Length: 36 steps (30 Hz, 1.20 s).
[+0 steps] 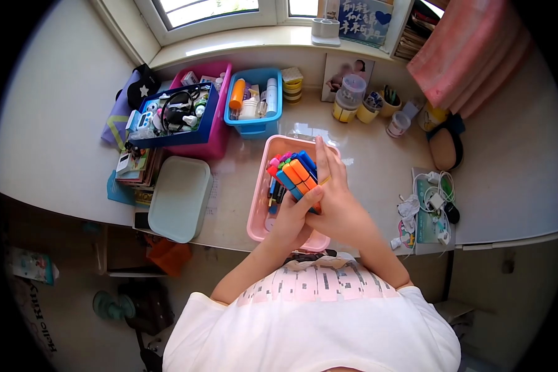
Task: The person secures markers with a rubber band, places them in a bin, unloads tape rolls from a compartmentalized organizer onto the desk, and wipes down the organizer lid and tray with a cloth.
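Note:
A bundle of colored markers, orange, blue, pink and green, is held over a pink basket. My left hand is wrapped round the bundle from below and the left. Against its right side rests my right hand, fingers stretched forward and close together, touching the markers. Several dark and blue pens lie inside the basket, left of the bundle. Part of the basket's inside is hidden under my hands.
A pale green lid lies left of the basket. Behind stand a blue basket of bottles and a pink bin with a dark blue box on it. Jars stand at the back right; cables lie at the right.

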{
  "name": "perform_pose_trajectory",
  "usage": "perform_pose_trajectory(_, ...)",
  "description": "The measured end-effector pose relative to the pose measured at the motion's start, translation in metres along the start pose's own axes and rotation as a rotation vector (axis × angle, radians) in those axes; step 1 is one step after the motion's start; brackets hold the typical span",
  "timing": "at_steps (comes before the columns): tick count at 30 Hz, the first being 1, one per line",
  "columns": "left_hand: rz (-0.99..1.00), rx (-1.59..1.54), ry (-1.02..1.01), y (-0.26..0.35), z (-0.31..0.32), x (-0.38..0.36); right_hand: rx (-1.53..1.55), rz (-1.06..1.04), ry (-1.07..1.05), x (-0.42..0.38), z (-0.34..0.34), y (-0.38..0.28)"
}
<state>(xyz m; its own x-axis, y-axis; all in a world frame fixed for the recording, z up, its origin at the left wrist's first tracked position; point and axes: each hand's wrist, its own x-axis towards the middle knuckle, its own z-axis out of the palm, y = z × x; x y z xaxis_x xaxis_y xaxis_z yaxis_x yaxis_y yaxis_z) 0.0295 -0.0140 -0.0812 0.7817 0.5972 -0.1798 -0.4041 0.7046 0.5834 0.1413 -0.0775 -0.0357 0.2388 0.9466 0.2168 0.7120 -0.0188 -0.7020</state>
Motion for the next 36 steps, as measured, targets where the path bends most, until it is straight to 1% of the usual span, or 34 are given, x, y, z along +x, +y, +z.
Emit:
perform_pose_trajectory(1,-0.001,-0.003,0.002,0.0,-0.002,0.001,0.0,0.002,-0.003,-0.001,-0.002,0.004)
perform_pose_trajectory(3,-0.1,-0.087,0.046,0.003,-0.006,0.005,-0.067,-0.15,-0.156,-0.003,-0.007,0.012)
perform_pose_trajectory(4,-0.101,-0.087,0.047,0.003,-0.007,0.004,-0.066,-0.149,-0.157,-0.005,-0.01,0.012)
perform_pose_trajectory(6,-0.081,-0.073,0.006,0.004,-0.008,0.004,0.114,-0.142,-0.18,-0.007,-0.019,0.008)
perform_pose_trajectory(7,-0.08,-0.077,0.016,0.003,-0.011,0.003,0.114,-0.141,-0.182,-0.007,-0.021,0.011)
perform_pose_trajectory(8,-0.08,-0.079,0.018,0.006,-0.014,0.003,0.234,-0.1,-0.142,-0.006,-0.023,0.015)
perform_pose_trajectory(9,-0.119,-0.137,-0.067,0.01,-0.016,0.003,0.354,-0.059,-0.101,-0.005,-0.024,0.017)
perform_pose_trajectory(10,-0.158,-0.195,-0.152,0.013,-0.016,0.003,0.354,-0.059,-0.102,-0.005,-0.021,0.018)
perform_pose_trajectory(11,-0.113,-0.129,-0.131,0.013,-0.012,0.002,0.39,-0.048,-0.005,-0.003,-0.018,0.016)
perform_pose_trajectory(12,-0.114,-0.13,-0.13,0.014,-0.012,0.002,0.424,-0.036,0.091,-0.002,-0.014,0.015)
perform_pose_trajectory(13,-0.133,-0.13,-0.137,0.016,-0.012,0.002,0.423,-0.017,0.17,-0.001,-0.011,0.013)
perform_pose_trajectory(14,-0.152,-0.13,-0.143,0.018,-0.012,0.002,0.424,-0.016,0.171,-0.001,-0.007,0.014)
perform_pose_trajectory(15,-0.181,-0.188,-0.186,0.019,-0.015,0.003,0.335,-0.065,0.252,-0.002,-0.003,0.017)
perform_pose_trajectory(16,-0.181,-0.187,-0.185,0.018,-0.015,0.001,0.246,-0.115,0.333,-0.001,0.001,0.018)
perform_pose_trajectory(17,-0.161,-0.138,-0.153,0.015,-0.013,-0.003,0.247,-0.114,0.333,-0.001,0.005,0.016)
perform_pose_trajectory(18,-0.142,-0.091,-0.12,0.012,-0.012,-0.006,0.207,-0.146,0.396,-0.001,0.012,0.013)
perform_pose_trajectory(19,-0.171,-0.093,-0.117,0.011,-0.021,-0.004,0.167,-0.176,0.458,-0.001,0.015,0.011)
perform_pose_trajectory(20,-0.174,-0.094,-0.117,0.009,-0.023,-0.004,0.165,-0.172,0.458,-0.002,0.016,0.012)
perform_pose_trajectory(22,-0.219,-0.132,-0.068,0.012,-0.019,-0.004,0.258,-0.069,0.404,0.0,0.016,0.014)
perform_pose_trajectory(23,-0.229,-0.137,-0.057,0.015,-0.015,-0.006,0.132,-0.131,0.415,0.0,0.015,0.019)
perform_pose_trajectory(24,-0.226,-0.133,-0.061,0.016,-0.013,-0.007,0.133,-0.135,0.419,-0.001,0.011,0.021)
perform_pose_trajectory(26,-0.149,-0.153,-0.096,0.013,-0.011,-0.01,0.833,0.096,0.196,-0.003,0.004,0.026)
perform_pose_trajectory(27,-0.114,-0.101,-0.081,0.012,-0.01,-0.007,0.833,0.097,0.195,-0.002,0.003,0.027)
perform_pose_trajectory(30,-0.08,-0.083,-0.076,0.015,-0.003,-0.008,0.737,-0.09,0.263,0.002,0.002,0.032)
perform_pose_trajectory(32,-0.033,-0.259,-0.209,0.02,-0.002,-0.01,1.071,-0.073,0.213,0.002,-0.016,0.039)
perform_pose_trajectory(33,-0.062,-0.231,-0.177,0.023,-0.001,-0.01,1.097,-0.076,0.18,0.004,-0.022,0.038)
perform_pose_trajectory(35,-0.097,-0.259,-0.2,0.024,-0.001,-0.01,1.123,-0.078,0.149,0.006,-0.032,0.041)
perform_pose_trajectory(36,-0.132,-0.286,-0.223,0.025,-0.002,-0.011,1.256,-0.035,-0.019,0.007,-0.038,0.049)
